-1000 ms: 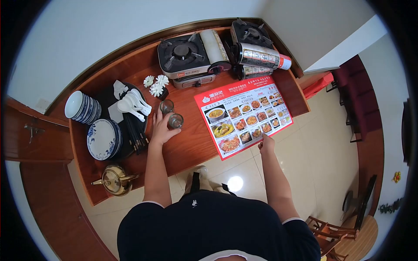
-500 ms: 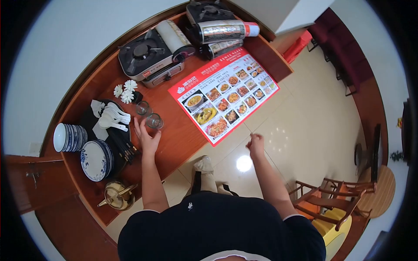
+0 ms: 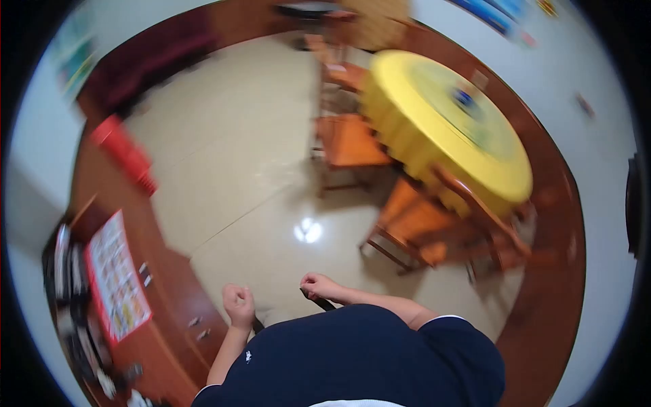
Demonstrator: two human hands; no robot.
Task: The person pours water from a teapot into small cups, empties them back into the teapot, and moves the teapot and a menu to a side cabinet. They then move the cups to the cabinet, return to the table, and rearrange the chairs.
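Note:
My left hand (image 3: 239,305) is in front of my body, its fingers curled in, and no object shows in it. The wooden cabinet (image 3: 173,308) stands to its left. My right hand (image 3: 322,287) is also closed and apart from the left, over the floor, with nothing visible in it. A dark stripe beneath the right hand appears to be on my trousers. On the cabinet top lies the red-edged picture menu (image 3: 119,277). Blurred gas stoves (image 3: 68,264) stand behind the menu.
A round table with a yellow cloth (image 3: 413,136) stands ahead to the right. Wooden chairs with orange seats (image 3: 352,140) are around it. Tiled floor (image 3: 237,163) stretches before me. A red object (image 3: 125,152) stands beyond the cabinet, near a dark red sofa (image 3: 156,57).
My view has swung right, from the cabinet top to the floor and yellow table. My left hand has left the drinking glasses and closed. Both hands are now nearer my body.

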